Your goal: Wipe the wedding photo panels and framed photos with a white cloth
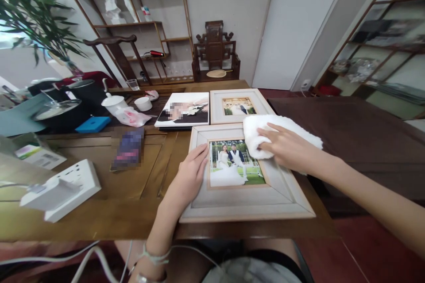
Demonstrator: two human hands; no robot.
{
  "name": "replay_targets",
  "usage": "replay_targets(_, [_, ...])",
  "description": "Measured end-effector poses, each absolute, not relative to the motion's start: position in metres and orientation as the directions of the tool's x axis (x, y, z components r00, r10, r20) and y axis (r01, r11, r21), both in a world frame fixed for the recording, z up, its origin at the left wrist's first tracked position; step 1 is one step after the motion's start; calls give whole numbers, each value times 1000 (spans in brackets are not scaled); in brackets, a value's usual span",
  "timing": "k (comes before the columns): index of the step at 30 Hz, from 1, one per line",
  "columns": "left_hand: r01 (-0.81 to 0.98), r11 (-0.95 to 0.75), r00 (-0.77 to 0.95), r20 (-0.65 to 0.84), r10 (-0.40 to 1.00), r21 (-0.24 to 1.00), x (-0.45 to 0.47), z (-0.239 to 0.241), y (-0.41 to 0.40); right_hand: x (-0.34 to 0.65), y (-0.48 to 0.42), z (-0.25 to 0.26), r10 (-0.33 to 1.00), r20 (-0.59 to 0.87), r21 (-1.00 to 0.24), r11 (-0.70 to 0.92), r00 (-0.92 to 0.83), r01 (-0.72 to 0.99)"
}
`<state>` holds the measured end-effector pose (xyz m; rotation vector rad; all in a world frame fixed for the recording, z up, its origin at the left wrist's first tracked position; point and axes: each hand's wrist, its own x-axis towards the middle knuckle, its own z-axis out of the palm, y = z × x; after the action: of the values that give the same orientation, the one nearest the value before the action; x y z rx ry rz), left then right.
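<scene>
Grey clothing [252, 270] on the person's lap lay nearest the head camera, below the edge of a brown wooden table [133, 212]. White power strip [81, 188] at left, reddish floor [361, 247] at lower right, a darker tabletop [332, 128] adjoining on the right. Farther back stood a carved chair [214, 37] with a fan [216, 73] on its seat, open shelves [128, 24] with white figurines [108, 2], and a leafy plant [43, 17].

A pale picture frame [229, 205] lay flat, face up, close to the table's near edge, just before a second frame [215, 97]. Its photo [232, 174] faced the person right way up, heads toward the far side; its long axis seemed to run left to right, though the slanted view left some doubt. The left hand [191, 172] rested flattened on the left border, fingers together. The right hand [282, 146] had its fingers bent onto a white cloth [259, 126], gripping it over the far right corner.
</scene>
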<state>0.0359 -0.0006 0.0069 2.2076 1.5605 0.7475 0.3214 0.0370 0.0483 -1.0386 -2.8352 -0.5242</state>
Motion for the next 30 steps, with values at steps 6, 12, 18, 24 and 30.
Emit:
replay_targets(6, [765, -354, 255, 252, 934, 538, 37, 5, 1, 322, -40, 57, 560, 226, 227, 766, -797, 602])
replay_targets(12, [788, -354, 286, 209, 935, 504, 37, 10, -1, 317, -74, 54, 569, 313, 190, 747, -760, 637])
replay_targets(18, [773, -411, 337, 236, 911, 483, 36, 14, 0, 318, -34, 52, 628, 215, 205, 720, -748, 663])
replay_targets(24, [768, -411, 337, 235, 912, 491, 35, 14, -2, 310, 24, 66, 731, 119, 199, 645, -672, 738])
replay_targets(30, [756, -397, 292, 274, 916, 520, 36, 10, -2, 308, 28, 63, 720, 134, 210, 651, -681, 729])
